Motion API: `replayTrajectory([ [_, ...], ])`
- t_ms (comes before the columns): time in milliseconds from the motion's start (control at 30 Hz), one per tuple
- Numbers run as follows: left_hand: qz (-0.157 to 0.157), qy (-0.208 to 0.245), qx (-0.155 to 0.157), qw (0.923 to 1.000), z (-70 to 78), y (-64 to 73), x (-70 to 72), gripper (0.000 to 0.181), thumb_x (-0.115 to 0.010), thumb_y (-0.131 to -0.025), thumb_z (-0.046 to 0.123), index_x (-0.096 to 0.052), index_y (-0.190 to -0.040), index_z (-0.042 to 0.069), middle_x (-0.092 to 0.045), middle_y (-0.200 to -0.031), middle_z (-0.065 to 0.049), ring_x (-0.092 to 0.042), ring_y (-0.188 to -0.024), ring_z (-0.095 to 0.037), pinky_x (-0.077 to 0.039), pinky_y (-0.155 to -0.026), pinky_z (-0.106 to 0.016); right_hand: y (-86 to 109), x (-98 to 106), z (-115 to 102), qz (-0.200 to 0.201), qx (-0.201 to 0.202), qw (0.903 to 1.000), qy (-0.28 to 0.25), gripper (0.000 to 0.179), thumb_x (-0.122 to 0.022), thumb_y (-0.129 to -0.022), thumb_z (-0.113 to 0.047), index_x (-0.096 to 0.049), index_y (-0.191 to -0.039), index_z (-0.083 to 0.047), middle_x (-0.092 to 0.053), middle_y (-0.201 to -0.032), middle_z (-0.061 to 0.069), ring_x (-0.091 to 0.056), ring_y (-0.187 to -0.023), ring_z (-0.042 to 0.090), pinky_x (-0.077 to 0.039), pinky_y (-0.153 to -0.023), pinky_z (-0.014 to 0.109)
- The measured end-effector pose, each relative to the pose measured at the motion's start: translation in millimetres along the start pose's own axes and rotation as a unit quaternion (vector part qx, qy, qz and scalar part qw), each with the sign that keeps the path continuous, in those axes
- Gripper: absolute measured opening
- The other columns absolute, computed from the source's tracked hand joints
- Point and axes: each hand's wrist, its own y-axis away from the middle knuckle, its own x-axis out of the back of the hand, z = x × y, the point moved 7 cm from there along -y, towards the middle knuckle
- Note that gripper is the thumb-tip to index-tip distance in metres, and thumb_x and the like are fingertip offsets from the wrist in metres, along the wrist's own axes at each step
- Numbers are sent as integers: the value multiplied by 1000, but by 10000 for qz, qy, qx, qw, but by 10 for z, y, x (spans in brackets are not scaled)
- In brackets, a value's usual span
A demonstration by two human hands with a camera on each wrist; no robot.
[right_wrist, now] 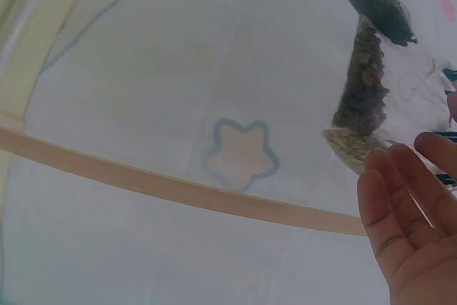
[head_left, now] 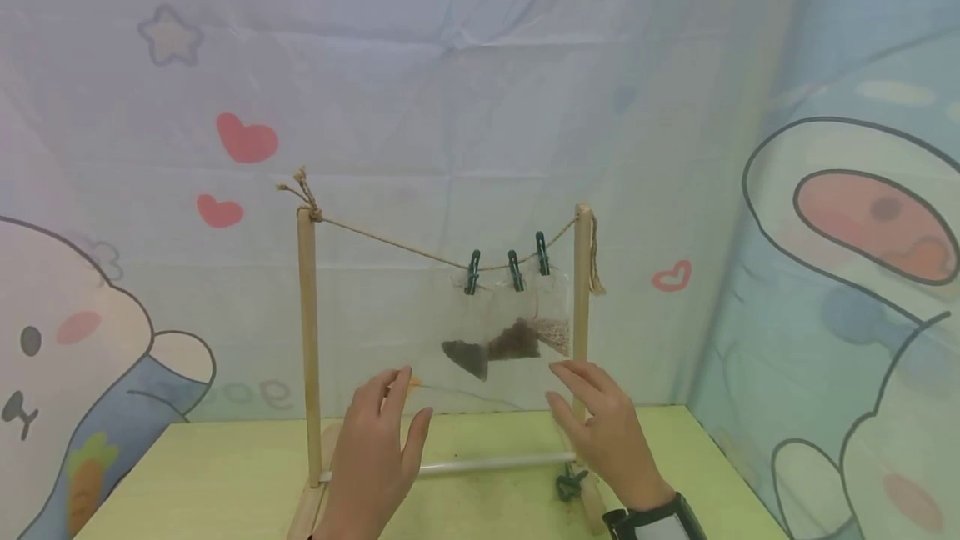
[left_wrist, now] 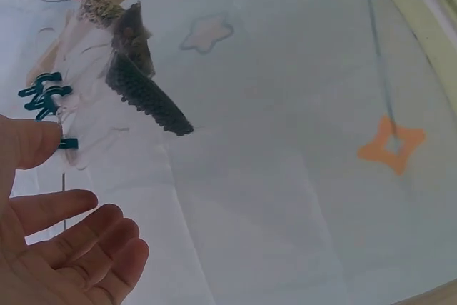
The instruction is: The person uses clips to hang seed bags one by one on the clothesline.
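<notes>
Three clear bags hang from a rope [head_left: 390, 240] by dark green clothespins [head_left: 472, 272]. The left bag holds dark, nearly black bits [head_left: 468, 357], the middle one brown pieces [head_left: 514, 342], and the right one pale grains [head_left: 553, 332]. Below and to the left of the bags is my left hand [head_left: 382, 440], its fingers loosely bent and holding nothing. My right hand [head_left: 603, 423], also without anything in it, hovers just below the pale-grain bag near the right post. In the right wrist view, its fingertips [right_wrist: 378, 162] overlap that bag.
The rope runs between two wooden posts [head_left: 308, 348] [head_left: 582, 307] of a frame on a yellow-green table [head_left: 225, 457]. A white rod [head_left: 487, 465] crosses low between them. More green clothespins [head_left: 570, 483] lie at the right base. A printed cloth [head_left: 450, 107] hangs behind.
</notes>
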Motion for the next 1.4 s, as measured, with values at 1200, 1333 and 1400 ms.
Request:
replayTrajectory([
  [1200,-438,-425,-415,9973,-130,878,-676,50,-60,-104,45,-73,-114,-2,-67,-105,-11,-63,-81,-23,-51,-59,-33,1048,-374,368,-607,-1660,9840,238,23,-77,-85,3,-78,-108,-1,-72,-109,8,-70,-83,13,-61,-64,31],
  [1333,-537,-306,-700,9956,-5,878,-750,45,-66,-101,42,-73,-115,0,-68,-104,-10,-63,-80,-22,-51,-60,-31,1089,-379,445,-624,-1458,9855,599,23,-79,-82,5,-79,-104,0,-72,-107,8,-71,-89,24,-61,-72,39],
  [1400,-580,-257,-855,9943,57,888,-792,43,-67,-100,41,-73,-115,1,-68,-104,-10,-64,-80,-22,-52,-61,-30,1120,-394,491,-717,-1430,9846,712,24,-80,-80,6,-79,-103,1,-72,-106,9,-71,-93,27,-61,-75,42],
])
